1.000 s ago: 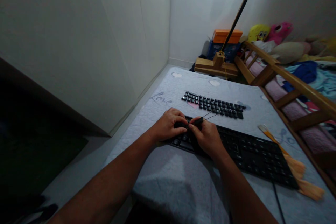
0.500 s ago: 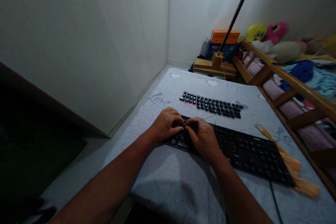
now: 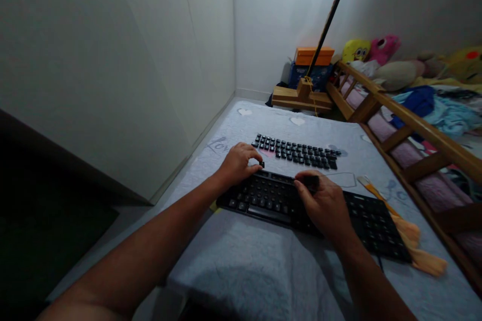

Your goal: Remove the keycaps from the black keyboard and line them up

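My left hand pinches a small black keycap between thumb and fingertips, just beyond the far edge of the keyboard. The black keyboard lies across the bed surface, with bare key places among its remaining keys. Over its middle, my right hand is closed around a wire keycap puller; a thin wire loop sticks out to the right. Several loose keycaps lie in rows behind the keyboard.
A brush and an orange cloth lie right of the keyboard. A wooden rail runs along the right, with plush toys and fabric beyond. A pale cabinet stands left. At the back are a wooden stand and boxes.
My hands were together over the keyboard's left part. The left has moved slightly forward with a keycap; the right has drawn away to the right with the puller. The keyboard sits further left in view.
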Tool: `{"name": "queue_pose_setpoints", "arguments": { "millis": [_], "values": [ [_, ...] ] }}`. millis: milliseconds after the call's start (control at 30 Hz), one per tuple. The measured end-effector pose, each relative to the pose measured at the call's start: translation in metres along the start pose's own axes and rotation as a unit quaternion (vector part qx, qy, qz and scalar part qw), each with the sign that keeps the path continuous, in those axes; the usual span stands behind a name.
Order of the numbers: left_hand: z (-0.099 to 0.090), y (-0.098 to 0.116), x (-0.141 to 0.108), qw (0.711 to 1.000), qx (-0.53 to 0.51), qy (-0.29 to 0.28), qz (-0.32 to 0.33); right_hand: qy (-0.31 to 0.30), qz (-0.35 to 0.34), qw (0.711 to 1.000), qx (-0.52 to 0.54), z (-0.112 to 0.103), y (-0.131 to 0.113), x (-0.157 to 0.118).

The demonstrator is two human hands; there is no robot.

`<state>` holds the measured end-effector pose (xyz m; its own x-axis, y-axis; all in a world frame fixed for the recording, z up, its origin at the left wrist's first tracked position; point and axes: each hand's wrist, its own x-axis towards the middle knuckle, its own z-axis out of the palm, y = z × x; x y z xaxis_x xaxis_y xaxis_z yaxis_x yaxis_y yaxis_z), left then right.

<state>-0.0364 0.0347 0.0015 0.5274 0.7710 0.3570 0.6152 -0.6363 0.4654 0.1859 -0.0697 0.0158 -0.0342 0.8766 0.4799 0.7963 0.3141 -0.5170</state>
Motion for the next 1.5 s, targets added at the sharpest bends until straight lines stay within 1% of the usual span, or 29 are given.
{"name": "queue_pose_setpoints", "arguments": {
  "millis": [67,133,233,300,433,600,700,867,1233,1500],
  "values": [
    [0.004,-0.003,0.017,0.999,0.028,-0.017,-0.011,0.017,-0.003,1.000,-0.009,0.000,0.006,-0.005],
    [0.011,-0.005,0.035,0.998,0.056,-0.032,-0.025,0.031,-0.003,0.999,-0.014,0.005,0.010,-0.011],
    [0.023,-0.007,0.057,0.992,0.089,-0.068,-0.050,0.044,-0.002,0.999,-0.018,0.013,0.015,-0.016],
    [0.030,-0.008,0.068,0.990,0.093,-0.082,-0.073,0.052,-0.003,0.998,-0.020,0.014,0.018,-0.017],
    [0.042,-0.012,0.079,0.987,0.101,-0.096,-0.084,0.062,-0.005,0.998,-0.025,0.012,0.020,-0.018],
    [0.053,-0.019,0.082,0.983,0.122,-0.109,-0.088,0.064,-0.011,0.998,-0.024,0.012,0.021,-0.019],
    [0.056,-0.021,0.081,0.981,0.133,-0.109,-0.086,0.062,-0.005,0.998,-0.019,0.013,0.020,-0.019],
    [0.055,-0.019,0.078,0.980,0.151,-0.103,-0.078,0.069,0.000,0.998,-0.014,0.011,0.019,-0.018],
    [0.055,-0.019,0.080,0.979,0.163,-0.091,-0.081,0.060,0.001,0.998,-0.018,0.013,0.020,-0.018],
    [0.050,-0.007,0.080,0.978,0.178,-0.100,-0.047,0.064,0.001,0.998,-0.016,0.013,0.020,-0.017]
  ]
}}
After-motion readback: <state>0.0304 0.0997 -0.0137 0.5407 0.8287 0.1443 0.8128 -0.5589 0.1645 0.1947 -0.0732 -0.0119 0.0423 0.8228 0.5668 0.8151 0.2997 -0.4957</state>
